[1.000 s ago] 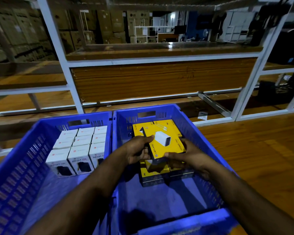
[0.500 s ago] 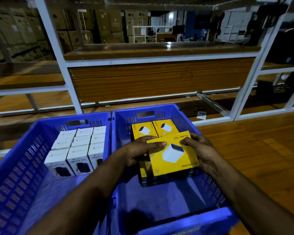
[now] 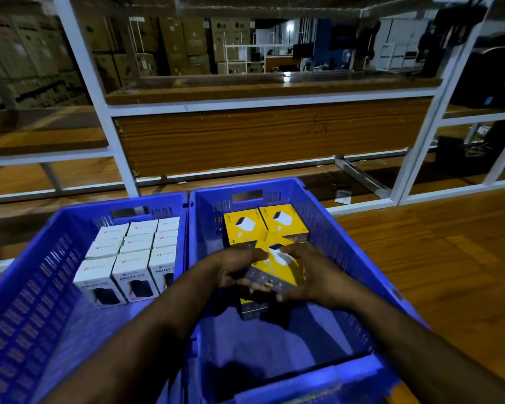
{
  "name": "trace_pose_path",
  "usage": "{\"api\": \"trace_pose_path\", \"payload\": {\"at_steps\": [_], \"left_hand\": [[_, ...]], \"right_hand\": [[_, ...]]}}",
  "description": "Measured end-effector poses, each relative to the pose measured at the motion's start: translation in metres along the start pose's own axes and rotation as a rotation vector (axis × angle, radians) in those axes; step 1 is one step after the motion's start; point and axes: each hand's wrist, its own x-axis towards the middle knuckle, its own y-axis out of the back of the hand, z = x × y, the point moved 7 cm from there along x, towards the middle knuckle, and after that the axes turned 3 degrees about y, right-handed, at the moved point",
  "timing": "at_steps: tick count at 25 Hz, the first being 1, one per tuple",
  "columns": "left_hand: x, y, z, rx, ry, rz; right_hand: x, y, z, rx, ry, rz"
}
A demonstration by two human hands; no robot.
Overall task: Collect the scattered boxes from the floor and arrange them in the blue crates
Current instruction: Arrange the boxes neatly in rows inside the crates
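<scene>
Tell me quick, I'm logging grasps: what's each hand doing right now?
Left hand: holding the yellow box by its left side.
Right hand: holding the same yellow box by its right side.

The scene is dimly lit, and a bluish cast is thrown over the crates (image 3: 344,246). The only strong light is seen far back, where a bright patch is reflected as glare on the shelf board (image 3: 286,80). Dark shadows are cast by the forearms onto the right crate's floor. The yellow box (image 3: 277,266) and the hands (image 3: 233,266) are smeared by motion blur. Straight rack posts (image 3: 82,74) are bowed outward toward the frame edges by wide-angle distortion, and distant cartons are rendered soft and grainy.
</scene>
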Motion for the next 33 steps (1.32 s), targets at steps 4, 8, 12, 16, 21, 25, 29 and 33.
{"api": "trace_pose_path", "payload": {"at_steps": [4,8,12,16,21,25,29,33], "left_hand": [[-0.001,-0.012,0.002,0.01,0.001,-0.098],[-0.001,-0.018,-0.01,0.3,0.043,-0.13],[0.002,-0.01,-0.01,0.447,0.022,-0.055],[-0.002,-0.007,-0.007,0.409,-0.005,-0.032],[0.008,0.011,-0.005,0.448,-0.029,0.11],[0.021,0.021,-0.006,0.344,-0.02,0.167],[0.03,0.03,-0.002,0.305,-0.08,0.301],[0.028,0.051,0.016,0.493,-0.127,0.577]], "right_hand": [[0.004,-0.014,-0.013,-0.286,0.095,-0.067],[0.003,-0.006,-0.007,-0.57,0.006,-0.124],[0.0,-0.021,0.011,-0.709,-0.105,-0.318],[0.006,-0.028,0.011,-0.676,-0.117,-0.313],[0.024,-0.029,0.022,-0.744,-0.104,-0.236],[0.036,-0.031,0.042,-0.736,-0.06,-0.252],[0.042,-0.033,0.048,-0.737,-0.003,-0.238],[0.043,-0.039,0.062,-0.563,-0.028,-0.328]]}}
